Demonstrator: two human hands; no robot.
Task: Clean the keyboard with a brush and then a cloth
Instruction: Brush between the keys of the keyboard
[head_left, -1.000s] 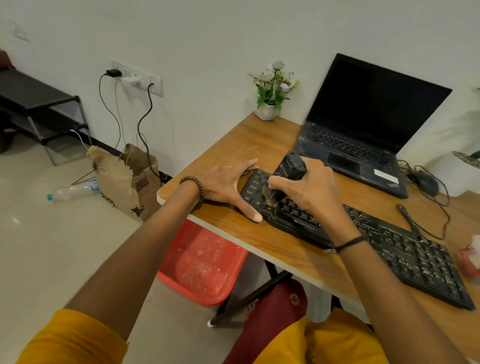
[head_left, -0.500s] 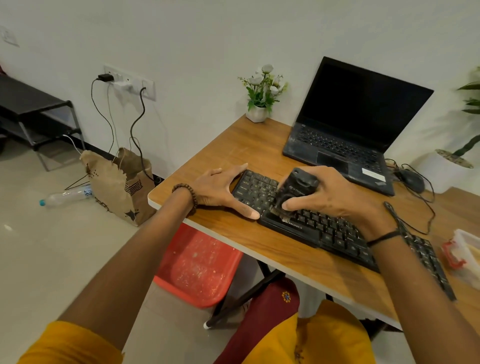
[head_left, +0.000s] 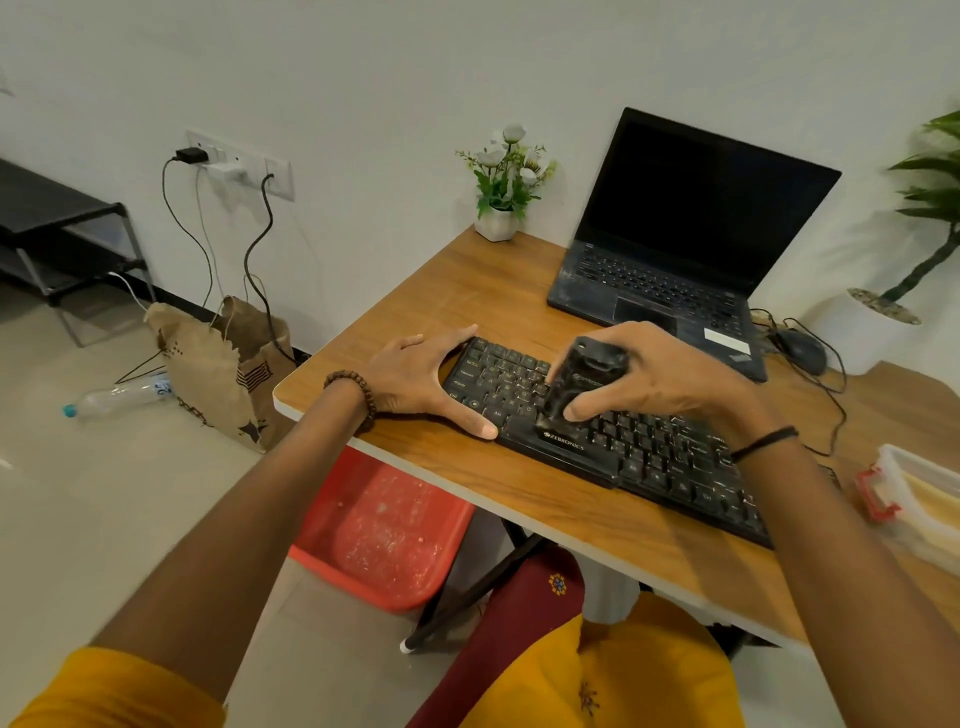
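A black keyboard (head_left: 644, 457) lies slantwise on the wooden desk (head_left: 467, 296). My right hand (head_left: 654, 374) grips a stubby black brush (head_left: 582, 379), whose bristle end is down on the keys near the keyboard's left part. My left hand (head_left: 421, 379) rests flat on the desk with straight fingers spread around the keyboard's left end, thumb along its front edge. No cloth can be made out.
An open black laptop (head_left: 680, 239) stands behind the keyboard, a small flower pot (head_left: 501, 218) to its left, a mouse (head_left: 802, 351) with cables to its right. A clear box with a red clasp (head_left: 914, 493) sits at the right edge. A red stool (head_left: 384, 525) stands under the desk.
My right hand has drawn the brush rightward along the keys, from the keyboard's left end toward the middle. My left hand has stayed at the left end.
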